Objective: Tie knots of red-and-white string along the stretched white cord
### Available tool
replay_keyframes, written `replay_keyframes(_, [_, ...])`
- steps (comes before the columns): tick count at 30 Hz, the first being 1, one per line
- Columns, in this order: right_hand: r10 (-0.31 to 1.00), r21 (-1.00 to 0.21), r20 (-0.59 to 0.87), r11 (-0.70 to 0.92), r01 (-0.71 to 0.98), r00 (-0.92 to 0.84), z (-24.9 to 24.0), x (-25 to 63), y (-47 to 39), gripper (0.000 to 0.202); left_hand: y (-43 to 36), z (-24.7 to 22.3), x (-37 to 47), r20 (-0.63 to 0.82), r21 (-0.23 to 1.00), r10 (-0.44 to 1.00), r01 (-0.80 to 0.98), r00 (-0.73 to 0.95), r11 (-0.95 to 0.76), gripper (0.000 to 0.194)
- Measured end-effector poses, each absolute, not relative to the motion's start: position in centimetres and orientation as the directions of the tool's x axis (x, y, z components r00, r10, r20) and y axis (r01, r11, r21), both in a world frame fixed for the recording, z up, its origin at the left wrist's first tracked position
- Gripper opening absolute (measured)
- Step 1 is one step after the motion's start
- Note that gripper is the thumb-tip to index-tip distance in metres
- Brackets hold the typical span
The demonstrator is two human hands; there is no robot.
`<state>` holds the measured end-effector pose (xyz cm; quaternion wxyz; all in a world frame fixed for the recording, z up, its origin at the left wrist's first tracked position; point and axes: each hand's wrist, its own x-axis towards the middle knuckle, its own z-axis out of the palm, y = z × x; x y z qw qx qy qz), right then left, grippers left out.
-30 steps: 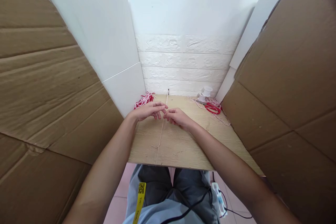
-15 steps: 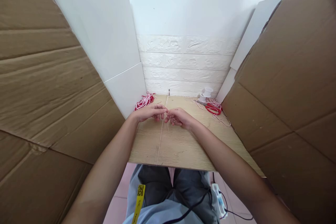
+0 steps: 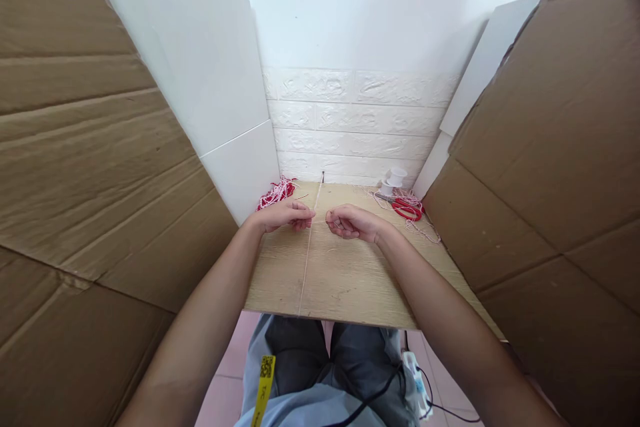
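A thin pale string (image 3: pixel 306 267) runs from a small dark hook (image 3: pixel 323 175) at the wall down over the wooden table (image 3: pixel 350 287) to its front edge. My left hand (image 3: pixel 295 215) pinches thread beside this string, fingers closed. To the right of the string, my right hand (image 3: pixel 345 221) is closed in a pinch on a fine thread. That thread stretches between the two hands across the long string. Its exact ends are hidden by my fingers.
Red and pink-white cords (image 3: pixel 277 193) lie at the back left. White spools (image 3: pixel 395 177), red-handled scissors (image 3: pixel 407 209) and loose pink cord (image 3: pixel 425 233) are at the back right. Cardboard panels (image 3: pixel 115 180) flank the table. Below right is a power strip (image 3: pixel 417 383).
My right hand has moved right, away from my left hand, and its fingers have curled in. A thread now shows between the hands. My left hand has barely moved.
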<state>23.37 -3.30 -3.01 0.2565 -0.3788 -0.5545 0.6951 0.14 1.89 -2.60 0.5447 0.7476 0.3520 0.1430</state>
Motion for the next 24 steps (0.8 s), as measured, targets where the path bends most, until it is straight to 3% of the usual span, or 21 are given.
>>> replay_keyframes(6, [0.735,-0.967,-0.254,-0.201,0.157,-0.629,-2.5,24.4,-3.4,0.016,2.0,-2.6,-0.1,-0.209,0.895,0.67,0.415,0.712,-0.161,0.047])
replay_keyframes(16, [0.739,-0.827,-0.377,0.003,0.563,-0.558,-2.7,25.7,-2.9,0.025,1.9,-2.4,-0.8,-0.292,0.835,0.632,0.514,0.718,-0.198,0.036])
replay_keyframes(21, [0.832,-0.754,-0.305,0.086,0.651,-0.463,-3.4,25.7,-2.4,0.029,1.9,-2.5,-0.9,-0.326,0.8,0.636,0.563,0.7,-0.209,0.034])
replay_keyframes(24, [0.896,-0.753,-0.197,0.121,0.647,-0.397,-3.7,25.9,-2.1,0.042,2.1,-2.6,-0.8,-0.329,0.795,0.628,0.566,0.706,-0.22,0.035])
